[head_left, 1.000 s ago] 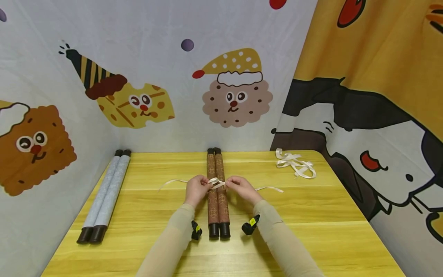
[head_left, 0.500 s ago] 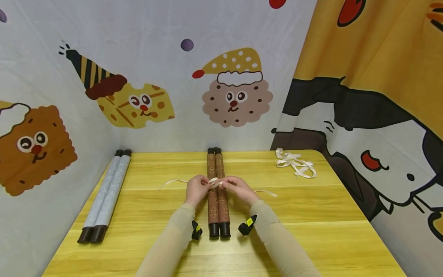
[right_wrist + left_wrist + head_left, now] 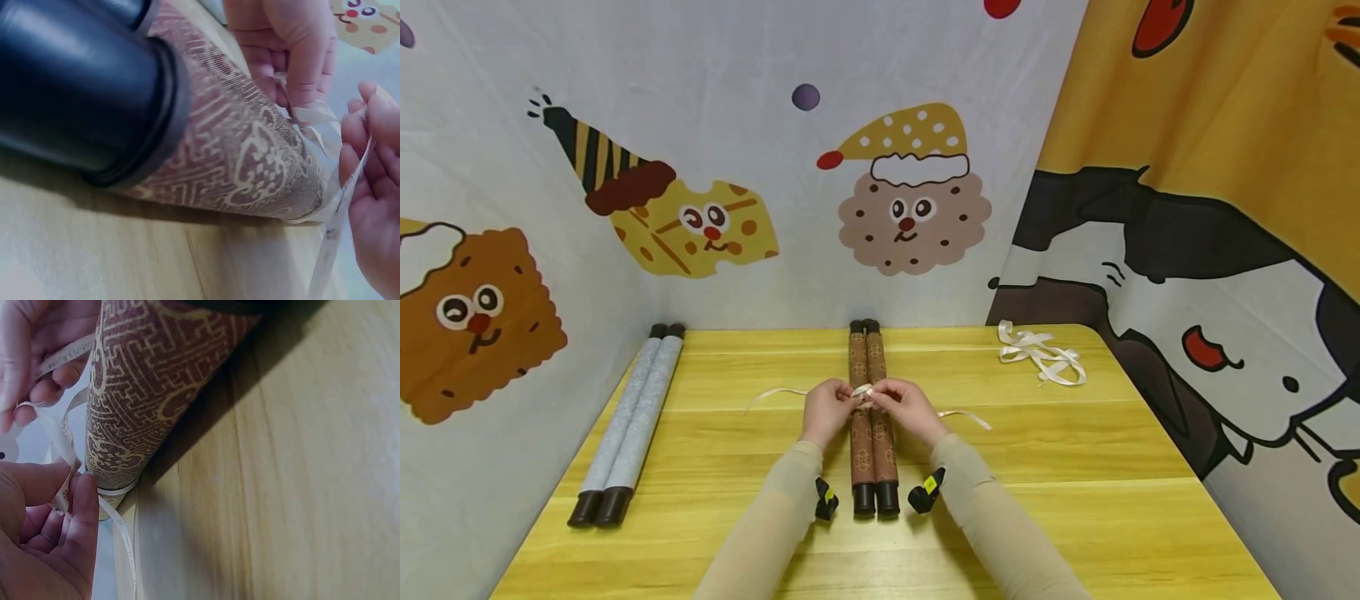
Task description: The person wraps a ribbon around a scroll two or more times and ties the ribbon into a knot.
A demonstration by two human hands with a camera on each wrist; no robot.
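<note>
Two brown patterned scrolls (image 3: 861,446) with dark end knobs lie side by side at the middle of the table. A thin white ribbon (image 3: 59,437) passes around them, and its loops stand above their middle. My left hand (image 3: 829,410) pinches the ribbon between thumb and forefinger on the left side of the scrolls. From the right, my right hand (image 3: 913,408) pinches another part of the ribbon, close to the left fingertips. Loose ribbon ends trail onto the table on both sides. Fingers partly hide where the ribbon crosses.
Two pale grey-blue scrolls (image 3: 643,408) with dark knobs lie along the table's left side. A heap of loose white ribbon (image 3: 1041,354) lies at the back right of the wooden table (image 3: 1037,483). A printed cloth wall (image 3: 737,125) stands right behind the table.
My right hand has moved left over the scrolls, bringing its ribbon close to the left hand. The right ribbon tail has drawn inward. My left hand stays in place.
</note>
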